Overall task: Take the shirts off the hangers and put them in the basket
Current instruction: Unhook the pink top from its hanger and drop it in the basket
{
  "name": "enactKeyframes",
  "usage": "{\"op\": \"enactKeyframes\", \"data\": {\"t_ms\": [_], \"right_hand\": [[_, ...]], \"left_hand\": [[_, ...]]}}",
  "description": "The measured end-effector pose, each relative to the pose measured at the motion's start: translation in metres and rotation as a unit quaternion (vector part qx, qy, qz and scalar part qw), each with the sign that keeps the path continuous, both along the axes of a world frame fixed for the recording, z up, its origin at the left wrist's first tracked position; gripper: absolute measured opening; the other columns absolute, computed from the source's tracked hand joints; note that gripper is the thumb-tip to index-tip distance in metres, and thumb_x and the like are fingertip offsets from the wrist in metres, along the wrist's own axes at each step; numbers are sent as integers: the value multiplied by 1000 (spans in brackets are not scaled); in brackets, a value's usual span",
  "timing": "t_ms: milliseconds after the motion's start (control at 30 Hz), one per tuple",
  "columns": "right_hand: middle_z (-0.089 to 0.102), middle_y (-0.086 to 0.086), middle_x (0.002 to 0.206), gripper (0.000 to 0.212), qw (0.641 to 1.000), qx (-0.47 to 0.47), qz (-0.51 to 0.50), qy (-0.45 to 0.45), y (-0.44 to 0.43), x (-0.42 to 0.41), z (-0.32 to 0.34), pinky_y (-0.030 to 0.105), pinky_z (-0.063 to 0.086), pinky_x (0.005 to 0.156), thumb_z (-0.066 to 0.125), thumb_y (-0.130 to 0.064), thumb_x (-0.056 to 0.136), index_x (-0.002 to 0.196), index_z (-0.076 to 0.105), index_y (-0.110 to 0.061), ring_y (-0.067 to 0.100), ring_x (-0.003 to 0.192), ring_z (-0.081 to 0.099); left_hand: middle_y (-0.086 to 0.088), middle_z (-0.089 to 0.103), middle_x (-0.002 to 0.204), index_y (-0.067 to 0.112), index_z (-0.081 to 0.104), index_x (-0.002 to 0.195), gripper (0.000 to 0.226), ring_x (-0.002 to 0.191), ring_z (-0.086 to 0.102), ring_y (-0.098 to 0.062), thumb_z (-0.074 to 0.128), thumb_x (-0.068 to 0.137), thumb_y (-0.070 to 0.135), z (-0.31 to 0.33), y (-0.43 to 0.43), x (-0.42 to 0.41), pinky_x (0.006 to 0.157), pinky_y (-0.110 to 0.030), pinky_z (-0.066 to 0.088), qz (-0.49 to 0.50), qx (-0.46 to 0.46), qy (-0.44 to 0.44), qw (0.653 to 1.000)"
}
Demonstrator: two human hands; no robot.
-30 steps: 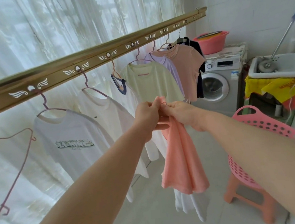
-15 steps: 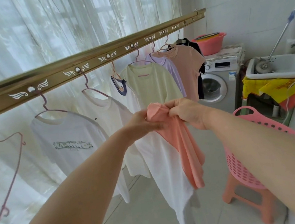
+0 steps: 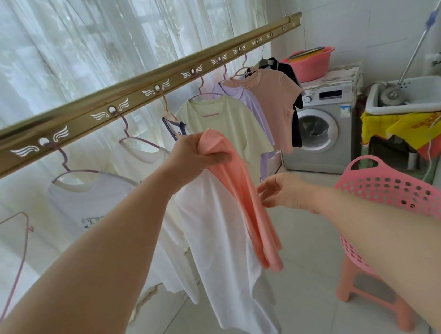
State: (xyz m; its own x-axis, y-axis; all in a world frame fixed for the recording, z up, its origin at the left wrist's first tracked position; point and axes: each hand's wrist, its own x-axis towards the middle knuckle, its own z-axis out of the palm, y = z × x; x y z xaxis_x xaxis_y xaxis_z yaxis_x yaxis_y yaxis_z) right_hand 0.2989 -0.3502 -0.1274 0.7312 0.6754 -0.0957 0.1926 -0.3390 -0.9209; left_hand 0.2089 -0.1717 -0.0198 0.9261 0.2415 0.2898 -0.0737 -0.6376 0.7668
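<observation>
My left hand [image 3: 198, 153] grips a white and salmon-pink shirt [image 3: 228, 221] by its top; the shirt hangs down from my fist, off any hanger. My right hand [image 3: 283, 192] is open beside the pink part, its fingertips at the fabric's edge. The pink perforated basket [image 3: 400, 189] sits on a pink stool [image 3: 373, 287] at the right. Several shirts hang on hangers from the gold rail [image 3: 128, 100]: a white printed one [image 3: 90, 199], a white one [image 3: 143, 159], a pale yellow one [image 3: 225, 127], a lilac one [image 3: 247, 102], a dusty pink one [image 3: 275, 99] and a dark one [image 3: 289, 80].
An empty pink wire hanger [image 3: 4, 248] hangs at the far left. A washing machine [image 3: 322, 126] with a pink basin [image 3: 309, 61] on top stands at the back. A white sink [image 3: 411, 99] and mop handle [image 3: 420, 42] are at the right. Sheer curtains [image 3: 60, 47] line the window.
My right hand let go of the shirt's top and dropped lower, now open beside the pink fabric. My left hand alone holds the shirt, which now hangs longer.
</observation>
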Motion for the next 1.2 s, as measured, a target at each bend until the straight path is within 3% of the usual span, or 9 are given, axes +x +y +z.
{"op": "enactKeyframes", "data": {"t_ms": [200,400,533,600,700,933,1000,1100,1200], "right_hand": [[67,0,99,58,999,-28,-7,-23,12,-4,-2,30,51,87,85,-19,66,112,50,-19,11,83,62],[57,-7,74,9,980,-61,-84,-171,15,-4,6,29,46,72,60,-13,82,84,54,-19,17,76,57],[66,-6,85,33,978,-57,-86,-181,15,-5,8,26,46,74,44,-5,83,81,70,-26,16,82,60],[69,-10,90,30,984,-43,-62,-163,16,-7,6,30,48,84,48,-14,85,85,75,-27,12,86,61],[59,-18,63,25,991,-13,-13,-133,18,-17,5,28,48,72,62,-41,85,68,71,-25,5,66,54],[55,-8,109,90,979,-86,-24,-181,38,-28,2,32,48,85,70,-78,45,110,60,-17,16,97,57],[60,-5,100,79,981,-77,-35,-174,49,-30,0,34,53,76,70,-72,51,108,58,-18,19,87,63],[60,1,73,29,973,-89,-71,-202,56,-25,1,32,50,65,65,-40,79,87,62,-12,25,72,63],[49,0,60,28,964,-124,-77,-223,53,-14,10,28,39,57,59,-29,84,63,52,-13,25,66,55]], "left_hand": [[4,66,77,19,68,86,25,62,61,2,83,69,7,17,6,-3,64,-12,50,29,11,-3,1000],[2,69,82,21,70,87,25,76,65,-13,84,69,12,21,24,-9,79,-31,55,84,45,2,995],[-2,73,88,23,72,90,23,87,69,-22,83,71,15,15,28,-12,86,-39,56,134,63,-8,989],[-1,73,87,26,72,88,22,87,70,-22,82,72,15,14,25,-12,85,-40,56,148,55,-18,987],[3,71,82,31,69,83,21,84,68,-21,81,73,17,16,19,-13,82,-37,56,160,65,-29,985],[0,71,82,25,72,86,22,82,68,-23,83,68,29,22,7,-7,78,-41,55,176,99,-49,978],[2,70,82,27,71,86,24,81,67,-22,84,67,31,23,7,-8,78,-40,54,170,105,-45,979],[2,72,86,26,73,90,28,82,67,-20,84,66,34,26,17,-11,76,-37,54,167,130,-32,977],[6,69,83,23,72,93,29,74,62,-11,83,69,36,28,39,-16,67,-28,51,172,141,-5,975]]}}
